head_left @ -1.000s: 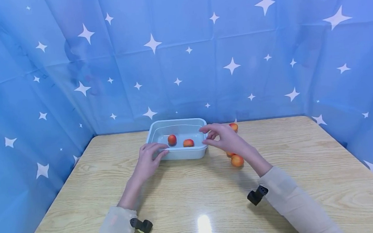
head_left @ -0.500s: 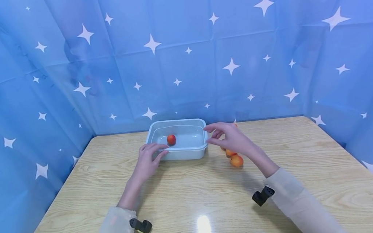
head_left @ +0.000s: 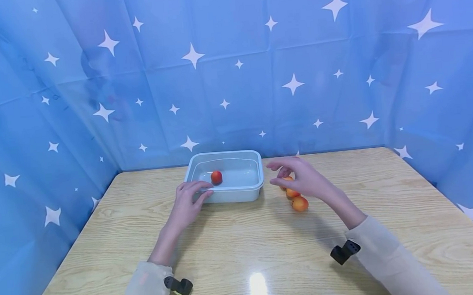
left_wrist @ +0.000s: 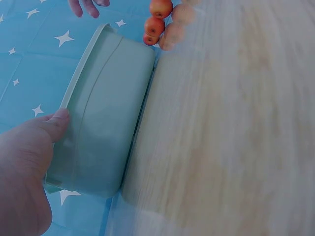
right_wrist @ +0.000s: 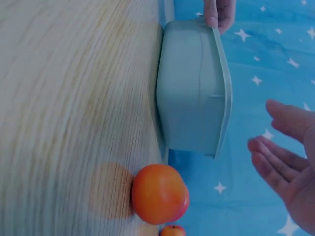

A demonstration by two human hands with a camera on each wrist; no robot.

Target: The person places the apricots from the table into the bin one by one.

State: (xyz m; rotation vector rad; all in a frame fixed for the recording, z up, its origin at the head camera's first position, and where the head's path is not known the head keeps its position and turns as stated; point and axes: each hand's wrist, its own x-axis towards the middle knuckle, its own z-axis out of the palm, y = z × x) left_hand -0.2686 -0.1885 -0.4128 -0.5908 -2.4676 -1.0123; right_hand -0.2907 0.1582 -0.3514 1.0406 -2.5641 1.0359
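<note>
A pale blue-green plastic box [head_left: 240,194] stands near the table's back edge. My left hand [head_left: 187,201] holds its front-left rim, the thumb outside and the fingers over the top. One round red-orange fruit [head_left: 216,177] shows inside the box; the near part of its floor is hidden by the front wall. Right of the box, my right hand [head_left: 301,177] hovers above several orange-red fruits [head_left: 300,203] on the table. Thumb and fingers are apart with nothing between them, as the right wrist view confirms. The hand partly covers the farther fruits.
A light wood table [head_left: 236,245] bears the box and the fruits. Behind it and along the sides hangs a blue curtain [head_left: 232,97] with white stars. Each sleeve carries a small black wrist camera [head_left: 345,252].
My right hand has moved right, from the box's right rim to above the loose fruits. A second fruit seen in the box one second ago is out of sight. The left hand stays put.
</note>
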